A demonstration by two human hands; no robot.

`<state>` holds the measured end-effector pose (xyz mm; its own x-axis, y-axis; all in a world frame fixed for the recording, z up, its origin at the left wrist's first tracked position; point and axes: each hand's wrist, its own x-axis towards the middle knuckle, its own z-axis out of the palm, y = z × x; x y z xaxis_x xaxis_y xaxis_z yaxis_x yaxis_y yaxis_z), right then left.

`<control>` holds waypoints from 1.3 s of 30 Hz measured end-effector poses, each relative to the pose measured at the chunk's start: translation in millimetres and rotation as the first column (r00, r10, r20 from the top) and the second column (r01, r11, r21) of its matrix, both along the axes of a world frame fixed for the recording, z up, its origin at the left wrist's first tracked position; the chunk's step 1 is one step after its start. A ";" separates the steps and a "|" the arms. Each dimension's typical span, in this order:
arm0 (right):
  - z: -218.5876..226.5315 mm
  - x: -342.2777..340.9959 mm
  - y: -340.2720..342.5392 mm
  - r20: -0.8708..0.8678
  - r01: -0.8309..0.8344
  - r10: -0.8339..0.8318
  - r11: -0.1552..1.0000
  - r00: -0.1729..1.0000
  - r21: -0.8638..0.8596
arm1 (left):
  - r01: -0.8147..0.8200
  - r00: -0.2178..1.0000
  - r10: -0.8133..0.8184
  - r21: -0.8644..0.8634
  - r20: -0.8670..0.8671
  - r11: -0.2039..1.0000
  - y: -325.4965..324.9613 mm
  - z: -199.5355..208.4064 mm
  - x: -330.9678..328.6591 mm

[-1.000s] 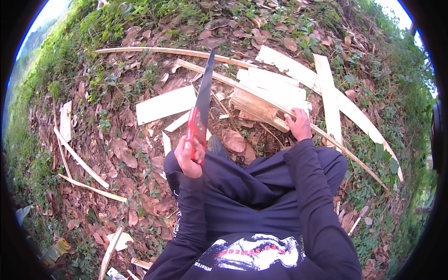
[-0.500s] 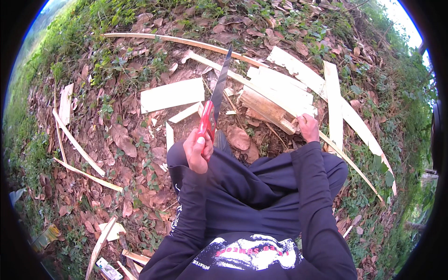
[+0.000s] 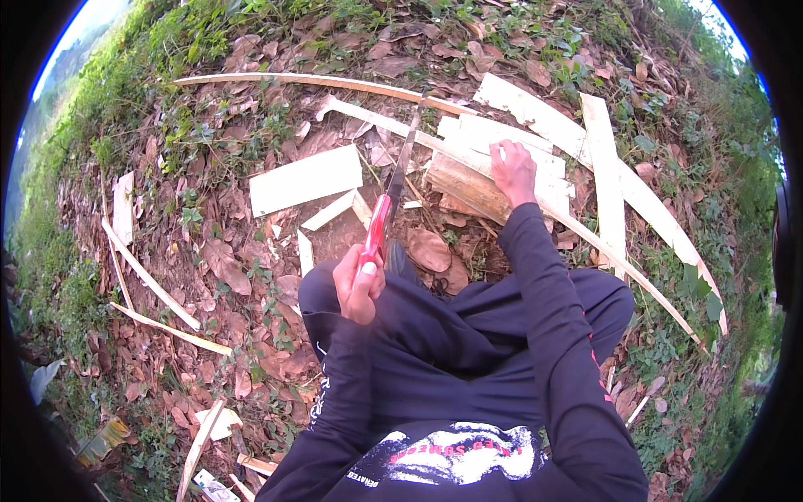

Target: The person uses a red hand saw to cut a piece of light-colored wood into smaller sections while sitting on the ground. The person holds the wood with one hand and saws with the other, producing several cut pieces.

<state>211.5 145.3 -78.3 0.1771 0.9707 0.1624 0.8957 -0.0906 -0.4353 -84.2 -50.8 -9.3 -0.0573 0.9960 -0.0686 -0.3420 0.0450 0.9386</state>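
My left hand (image 3: 360, 286) is closed around the red handle of a handsaw (image 3: 378, 224). The saw's dark blade points away from me, its tip near a long thin wooden strip (image 3: 322, 79) at the back. Over the stacked pale boards (image 3: 493, 134) is my right hand (image 3: 513, 173), its fingers slightly bent and apart, with nothing visible in them. Beneath it passes a long pale strip (image 3: 393, 125), lying slantwise across a rough wooden block (image 3: 464, 186). Whether the fingertips touch the boards or the strip, I cannot tell.
A rectangular pale board (image 3: 305, 180) lies left of the saw, with short offcuts (image 3: 329, 211) beside it. Long boards (image 3: 604, 180) cross at the right. Narrow strips (image 3: 150, 272) are scattered at the left. Dry leaves and green plants cover the ground around my crossed legs.
My right hand has moved away from me and leftward, from the near edge of the block to above the boards. The saw has shifted slightly toward me, still in my left hand.
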 end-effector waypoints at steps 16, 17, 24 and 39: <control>-37.6 -15.3 21.3 0.118 0.093 -0.096 0.995 0.988 0.030 | -0.036 0.999 0.035 -0.024 -0.042 0.999 22.5 -11.9 32.4; -39.3 -13.4 19.5 0.123 0.094 -0.099 0.995 0.987 0.043 | -0.039 0.998 0.038 -0.023 -0.040 0.999 21.2 -11.1 33.3; -37.8 -10.5 0.1 0.182 0.087 -0.112 0.986 0.977 0.139 | -0.037 0.996 0.037 -0.004 0.087 0.999 3.5 -5.4 33.0; -25.7 -20.8 -41.8 0.228 -0.001 -0.053 0.973 0.972 0.230 | -0.046 0.996 0.047 -0.006 0.070 0.999 -22.1 4.0 31.9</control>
<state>190.7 103.5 -104.0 0.1332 0.8988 0.4177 0.9729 -0.0380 -0.2283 -52.3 -72.8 -5.4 -0.0982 0.9920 -0.0787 -0.4092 0.0319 0.9119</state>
